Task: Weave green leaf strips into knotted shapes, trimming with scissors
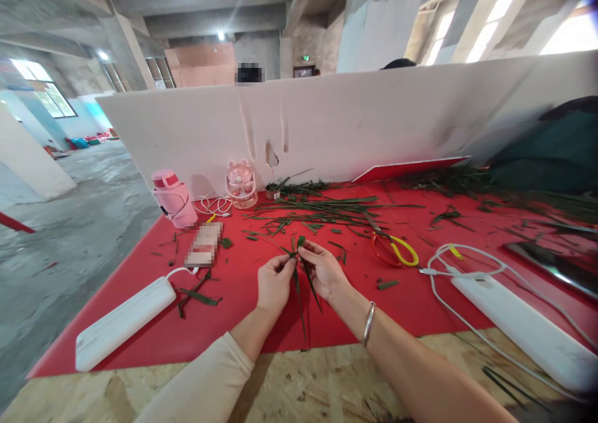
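Between my two hands is a small piece woven from green leaf strips point(300, 242), with long loose ends hanging down toward me. My left hand point(275, 278) pinches it from the left, thumb and fingertips closed on the strips. From the right, my right hand point(326, 269) grips the same piece near its top, its fingers partly hiding the knot. A metal bangle point(369, 324) is on my right wrist. Scissors point(392, 246) with red and yellow handles lie to the right of my hands. Beyond them is a pile of long green leaf strips point(322, 210).
A pink bottle point(174, 200), a clear pink jug point(241, 186) and a phone point(204, 244) stand or lie at the left. White power banks point(126, 323) with cables flank my arms. A white board point(327, 121) rises behind the red tabletop point(243, 323). Leaf scraps are scattered about.
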A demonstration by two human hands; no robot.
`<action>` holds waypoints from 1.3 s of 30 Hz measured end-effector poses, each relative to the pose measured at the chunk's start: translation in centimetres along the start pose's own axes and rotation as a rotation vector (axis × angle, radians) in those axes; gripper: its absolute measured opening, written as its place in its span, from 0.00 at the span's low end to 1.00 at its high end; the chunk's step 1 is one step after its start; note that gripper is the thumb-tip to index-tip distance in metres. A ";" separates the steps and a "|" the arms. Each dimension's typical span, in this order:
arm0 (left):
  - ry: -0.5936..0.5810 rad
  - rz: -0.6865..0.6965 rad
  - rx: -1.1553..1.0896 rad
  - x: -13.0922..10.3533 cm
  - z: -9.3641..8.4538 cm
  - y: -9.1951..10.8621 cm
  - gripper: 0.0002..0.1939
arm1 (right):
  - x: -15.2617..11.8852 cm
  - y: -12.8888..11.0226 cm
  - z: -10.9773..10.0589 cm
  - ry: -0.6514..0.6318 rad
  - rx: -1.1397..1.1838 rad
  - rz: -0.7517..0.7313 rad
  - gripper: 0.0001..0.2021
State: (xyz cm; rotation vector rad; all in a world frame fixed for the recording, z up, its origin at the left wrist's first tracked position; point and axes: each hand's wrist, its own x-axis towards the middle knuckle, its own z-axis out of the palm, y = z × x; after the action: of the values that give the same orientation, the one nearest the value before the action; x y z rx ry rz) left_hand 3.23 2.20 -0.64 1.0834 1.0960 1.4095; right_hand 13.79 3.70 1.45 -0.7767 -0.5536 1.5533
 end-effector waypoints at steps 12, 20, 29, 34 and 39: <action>-0.013 0.095 0.222 0.0 -0.2 -0.6 0.11 | -0.7 0.2 0.8 0.235 -0.258 -0.203 0.10; -0.030 0.217 0.385 -0.3 -0.2 0.1 0.09 | -0.8 0.6 0.4 0.253 -0.503 -0.319 0.08; -0.023 0.217 0.402 -0.2 -0.3 0.0 0.10 | -0.7 0.5 0.8 0.270 -0.383 -0.232 0.05; -0.028 0.156 0.328 -0.1 -0.2 -0.1 0.11 | -0.7 0.6 0.6 0.237 -0.443 -0.313 0.06; 0.008 0.069 0.238 0.0 -0.1 0.2 0.13 | -0.9 0.6 0.6 0.212 -0.469 -0.351 0.06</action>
State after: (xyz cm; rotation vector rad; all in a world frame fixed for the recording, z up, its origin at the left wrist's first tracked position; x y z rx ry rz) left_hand 3.06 2.16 -0.47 1.2962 1.2663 1.3613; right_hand 12.93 2.80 1.56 -1.1165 -0.8596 1.0121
